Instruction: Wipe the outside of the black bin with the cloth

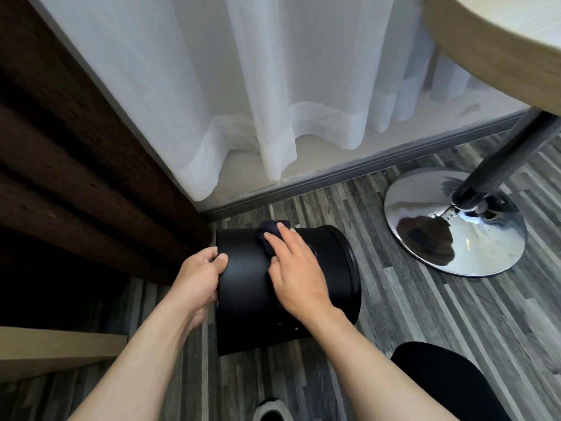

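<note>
The black bin (246, 287) lies on its side on the grey wood-pattern floor, its rimmed end pointing right. My left hand (197, 278) grips the bin's left end, thumb on top of the wall. My right hand (296, 268) lies flat on the bin's upper side, pressing a dark cloth (270, 230) against it. Most of the cloth is hidden under my fingers; a bunched part shows at the far edge of the bin.
A dark brown curtain (60, 177) hangs to the left, a sheer white curtain (243, 101) behind. A chrome table base (425, 238) with a dark pole stands to the right under a wooden tabletop (501, 41). My knee (440, 378) and a shoe (270, 411) are at the bottom.
</note>
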